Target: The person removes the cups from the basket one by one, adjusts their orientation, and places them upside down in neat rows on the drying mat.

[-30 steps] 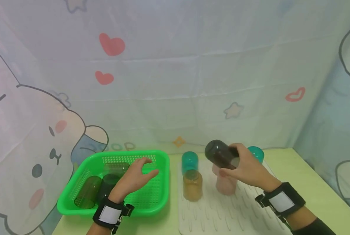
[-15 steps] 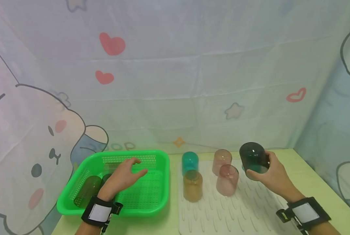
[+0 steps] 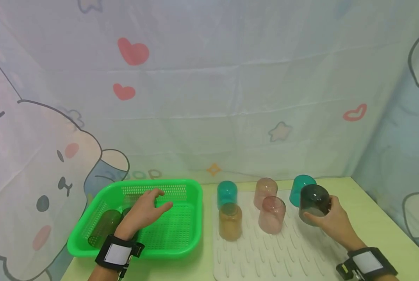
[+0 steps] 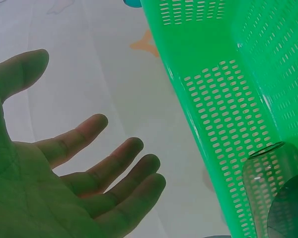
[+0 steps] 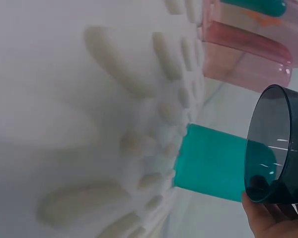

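Observation:
My right hand (image 3: 336, 222) grips a dark grey see-through cup (image 3: 314, 203) from its right side, mouth down over the white ridged mat (image 3: 265, 261). In the right wrist view the rim of the dark cup (image 5: 293, 144) hangs above the mat's surface. Just behind it stands an upturned teal cup (image 3: 299, 189). Over the green basket (image 3: 197, 234) hovers my left hand (image 3: 140, 214), fingers spread and holding nothing. An olive cup (image 3: 105, 226) lies on its side in the basket, and a dark cup there is mostly hidden by the left hand.
Upturned on the mat are another teal cup (image 3: 227, 193), an amber cup (image 3: 230, 222) and two pink cups, the nearer pink cup (image 3: 272, 216) left of my right hand. A printed curtain (image 3: 195, 117) hangs behind the yellow-green table (image 3: 374, 210).
My right hand has carried the dark cup rightward, turned it mouth down and lowered it in front of the teal cup. My left hand has drifted slightly left over the basket.

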`<move>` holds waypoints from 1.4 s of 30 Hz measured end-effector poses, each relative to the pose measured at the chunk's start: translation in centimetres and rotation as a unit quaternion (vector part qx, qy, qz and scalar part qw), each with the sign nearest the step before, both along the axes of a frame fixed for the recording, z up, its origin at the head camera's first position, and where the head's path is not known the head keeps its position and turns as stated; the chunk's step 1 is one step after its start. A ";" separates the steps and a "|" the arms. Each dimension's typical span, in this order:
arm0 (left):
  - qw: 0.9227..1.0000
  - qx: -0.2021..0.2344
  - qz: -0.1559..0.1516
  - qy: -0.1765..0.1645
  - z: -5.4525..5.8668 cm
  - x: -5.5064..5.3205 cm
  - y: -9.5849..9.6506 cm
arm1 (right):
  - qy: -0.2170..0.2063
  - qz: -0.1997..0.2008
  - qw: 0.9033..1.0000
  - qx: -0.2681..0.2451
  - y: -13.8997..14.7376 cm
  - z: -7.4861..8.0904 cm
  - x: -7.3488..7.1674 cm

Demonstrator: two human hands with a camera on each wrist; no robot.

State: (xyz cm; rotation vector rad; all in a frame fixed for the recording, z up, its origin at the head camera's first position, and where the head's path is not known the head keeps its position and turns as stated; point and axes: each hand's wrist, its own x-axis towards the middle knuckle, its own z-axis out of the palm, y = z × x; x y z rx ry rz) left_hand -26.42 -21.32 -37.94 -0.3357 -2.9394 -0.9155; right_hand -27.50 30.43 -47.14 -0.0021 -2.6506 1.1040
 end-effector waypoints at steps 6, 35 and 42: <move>1.000 0.003 0.001 -0.009 -0.3 0.0 0.0 | 0.002 -0.002 1.000 -0.016 0.3 -1.2 -0.4; 1.000 -0.003 0.000 -0.023 -0.4 0.0 -0.1 | -0.104 0.016 0.993 0.047 0.6 -2.2 -1.2; 1.000 -0.002 0.000 -0.025 -0.6 -0.2 -0.1 | -0.108 0.012 0.994 0.030 0.7 -1.7 -1.1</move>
